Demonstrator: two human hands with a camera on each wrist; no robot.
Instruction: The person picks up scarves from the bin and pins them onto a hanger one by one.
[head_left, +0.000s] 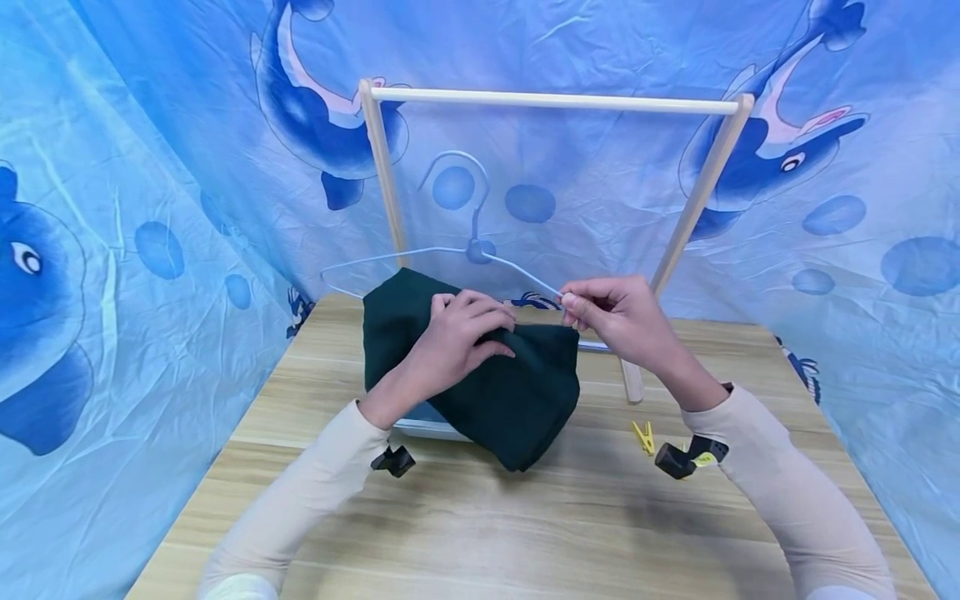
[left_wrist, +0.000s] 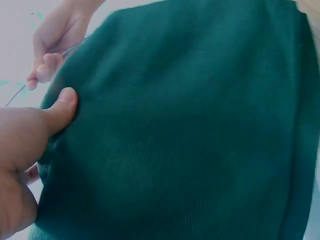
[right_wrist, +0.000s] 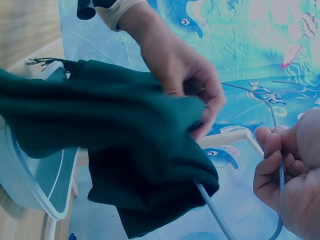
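Observation:
A dark green scarf (head_left: pixel 517 400) with a fringed end is draped over the lower bar of a pale wire hanger (head_left: pixel 477 250). The hanger's hook points up. With thumb and fingers, my left hand (head_left: pixel 465 333) grips the scarf along its upper edge; the left wrist view shows the thumb on the cloth's face. My right hand (head_left: pixel 618 321) pinches the hanger near its right corner, beside the scarf. In the right wrist view, the fingers (right_wrist: pixel 270 170) curl round the wire, and the lower bar comes out from the scarf's fold.
A rack (head_left: pixel 555 100) with wooden legs and a white top bar stands behind the hanger. Under the scarf is a light-coloured tub (head_left: pixel 427 429), mostly covered. A yellow clothespin (head_left: pixel 643 437) lies on the wooden table (head_left: pixel 480 533) at the right. Blue dolphin-printed cloth surrounds the table.

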